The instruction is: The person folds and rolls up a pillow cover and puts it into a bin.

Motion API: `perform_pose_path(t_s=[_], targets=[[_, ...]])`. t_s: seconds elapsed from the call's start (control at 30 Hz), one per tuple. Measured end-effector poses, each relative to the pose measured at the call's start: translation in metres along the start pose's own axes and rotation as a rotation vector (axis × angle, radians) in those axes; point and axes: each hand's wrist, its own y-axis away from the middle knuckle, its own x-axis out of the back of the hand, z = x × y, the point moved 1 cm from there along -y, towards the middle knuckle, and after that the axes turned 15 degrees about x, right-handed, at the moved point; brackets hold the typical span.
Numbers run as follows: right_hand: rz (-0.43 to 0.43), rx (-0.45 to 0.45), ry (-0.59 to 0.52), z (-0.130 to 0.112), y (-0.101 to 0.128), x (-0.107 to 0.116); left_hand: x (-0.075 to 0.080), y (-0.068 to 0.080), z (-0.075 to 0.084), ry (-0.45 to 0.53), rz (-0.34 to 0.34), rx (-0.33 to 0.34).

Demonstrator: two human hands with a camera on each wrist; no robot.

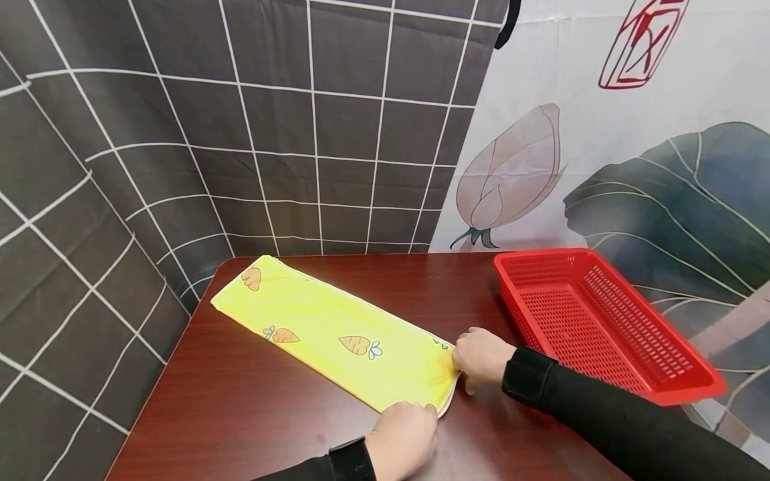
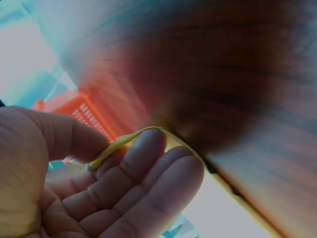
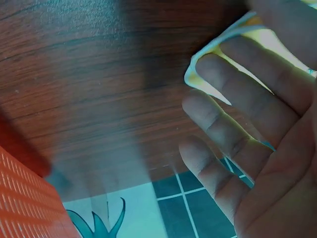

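Observation:
A folded yellow cloth (image 1: 325,321) printed with orange carrots lies as a long strip across the table, slanting from far left to near right. At its near corner my left hand (image 1: 402,437) pinches the edge. The left wrist view shows the yellow edge (image 2: 119,143) between thumb and fingers. My right hand (image 1: 486,357) grips the cloth's right-hand corner. In the right wrist view, fingers (image 3: 237,84) reach under the pale-edged layers (image 3: 218,42), and the thumb side is partly cut off by the frame.
A red plastic basket (image 1: 607,321) with perforated sides stands at the table's right, close beside my right forearm. The reddish-brown wooden table (image 1: 252,407) backs onto a dark gridded curtain (image 1: 271,133) and a pale sheet with a printed flower bud (image 1: 511,167).

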Motion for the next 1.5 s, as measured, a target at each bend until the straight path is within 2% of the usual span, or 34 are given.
perform_pose_path(t_s=[0.17,0.27,0.5,0.77,0.93,1.1,1.3,1.4,1.5], targets=[[-0.032,-0.043,0.001,-0.009,-0.005,-0.001,0.004,0.000,-0.016,0.173,0.034,0.020],[0.002,-0.045,0.031,-0.012,-0.007,-0.003,0.005,0.001,-0.022,0.247,0.030,0.025],[0.164,0.018,0.178,-0.009,-0.012,-0.013,0.006,0.002,-0.024,0.291,-0.007,0.034],[0.147,0.045,0.186,-0.004,-0.017,-0.018,0.005,0.004,-0.026,0.348,-0.044,0.046],[0.157,0.051,0.192,-0.003,-0.018,-0.020,0.004,0.005,-0.025,0.321,-0.037,0.041],[0.166,0.068,0.206,-0.002,-0.019,-0.021,0.002,0.006,-0.024,0.244,0.014,0.018],[0.147,0.083,0.227,-0.001,-0.019,-0.019,-0.001,0.007,-0.023,0.196,0.066,0.009],[0.120,0.081,0.201,0.001,-0.018,-0.016,-0.002,0.008,-0.022,0.156,0.091,-0.005],[0.087,0.077,0.146,0.003,-0.016,-0.014,-0.005,0.009,-0.022,0.127,0.083,-0.028]])
